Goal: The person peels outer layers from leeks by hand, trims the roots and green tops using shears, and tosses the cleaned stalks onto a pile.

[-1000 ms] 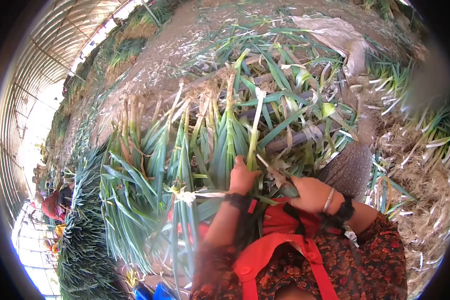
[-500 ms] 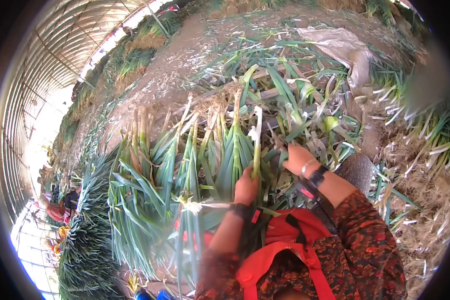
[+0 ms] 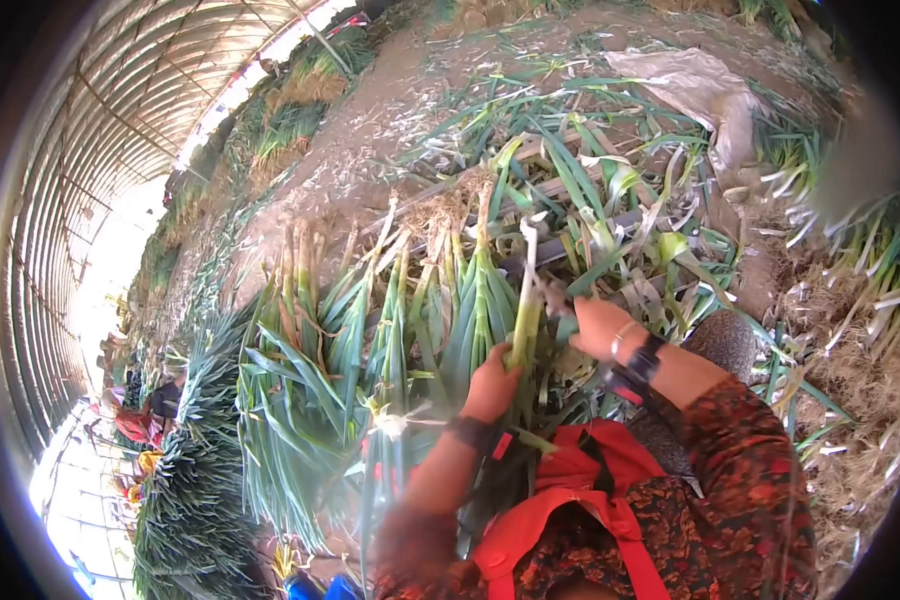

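- The left hand (image 3: pixel 492 383) is closed around the lower green part of a single leek stalk (image 3: pixel 525 300). The fingers are wrapped fully around it and the back of the hand is turned to the camera.
- The stalk is held nearly upright in the view. Its pale end points away from the person, and it stands just in front of the red apron (image 3: pixel 560 500).
- The right hand (image 3: pixel 598 326) is placed just beside the upper part of the same stalk, with the fingers bent toward it. The fingertips are hidden, so it cannot be told whether anything is gripped.
- A thin bracelet (image 3: pixel 622 338) and a dark wristband (image 3: pixel 645 358) are worn on the right wrist.
- A row of leeks (image 3: pixel 370 330) is laid side by side to the left of the held stalk, touching one another. Their root ends point away from the person and their green tops point toward the person.
- A loose pile of cut leaves (image 3: pixel 590 170) is spread beyond both hands.
- A crumpled pale sack (image 3: pixel 700 90) lies on the dirt ground (image 3: pixel 370 110) at the far right, well apart from the hands.
- A knee in grey cloth (image 3: pixel 720 345) is seen just right of the right forearm.
- Stacked leek bundles (image 3: pixel 185 500) are noted at the lower left, with another person in red (image 3: pixel 130 425) near them.
- An arched greenhouse roof (image 3: pixel 80 150) runs along the left edge.
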`<state>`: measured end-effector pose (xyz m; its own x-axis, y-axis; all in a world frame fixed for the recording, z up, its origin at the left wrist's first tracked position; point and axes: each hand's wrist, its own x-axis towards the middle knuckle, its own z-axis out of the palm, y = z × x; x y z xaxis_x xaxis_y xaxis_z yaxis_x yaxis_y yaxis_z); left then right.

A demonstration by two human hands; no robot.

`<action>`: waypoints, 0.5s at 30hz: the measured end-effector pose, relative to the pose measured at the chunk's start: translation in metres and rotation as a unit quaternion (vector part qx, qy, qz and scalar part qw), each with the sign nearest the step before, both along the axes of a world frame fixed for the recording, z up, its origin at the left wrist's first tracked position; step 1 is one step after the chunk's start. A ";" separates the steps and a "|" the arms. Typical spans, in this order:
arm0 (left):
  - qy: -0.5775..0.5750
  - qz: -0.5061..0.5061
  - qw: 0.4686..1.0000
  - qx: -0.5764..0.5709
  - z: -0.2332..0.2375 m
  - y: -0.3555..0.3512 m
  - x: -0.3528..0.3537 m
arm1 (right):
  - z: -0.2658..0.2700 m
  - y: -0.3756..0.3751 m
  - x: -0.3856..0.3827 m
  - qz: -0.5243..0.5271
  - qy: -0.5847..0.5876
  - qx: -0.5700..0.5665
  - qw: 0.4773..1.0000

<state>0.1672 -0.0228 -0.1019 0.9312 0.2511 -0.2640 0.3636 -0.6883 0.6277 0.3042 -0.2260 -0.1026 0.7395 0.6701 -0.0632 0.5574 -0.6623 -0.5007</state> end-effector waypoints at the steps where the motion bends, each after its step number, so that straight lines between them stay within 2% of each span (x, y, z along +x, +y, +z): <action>1: 0.039 -0.028 0.999 -0.010 0.013 -0.003 -0.004 | 0.009 -0.007 -0.004 0.012 0.050 -0.024 0.998; 2: 0.079 -0.055 0.995 -0.023 0.018 -0.007 -0.009 | 0.010 -0.016 -0.002 -0.029 0.046 -0.038 0.998; 3: 0.028 -0.093 0.995 -0.010 0.012 -0.007 -0.014 | 0.008 -0.026 0.004 -0.072 0.042 -0.049 0.995; 4: 0.064 -0.131 0.989 -0.019 0.019 -0.002 -0.005 | 0.006 -0.033 0.012 -0.116 0.034 -0.057 0.991; 6: 0.141 -0.207 0.967 -0.040 0.038 0.010 0.013 | 0.000 -0.039 0.013 -0.125 0.042 -0.074 0.989; 7: -0.030 -0.322 0.943 0.081 -0.003 0.037 0.023 | 0.001 -0.039 0.011 -0.131 0.037 -0.076 0.988; 9: -0.019 -0.147 0.979 0.139 0.006 0.036 0.053 | 0.001 -0.042 0.010 -0.141 0.034 -0.077 0.986; 12: -0.107 0.049 0.957 0.267 -0.029 0.048 0.090 | -0.013 -0.044 0.009 -0.154 0.048 -0.077 0.984; 15: -0.049 0.118 0.932 0.338 -0.037 0.037 0.103 | -0.022 -0.041 0.010 -0.156 0.040 -0.076 0.984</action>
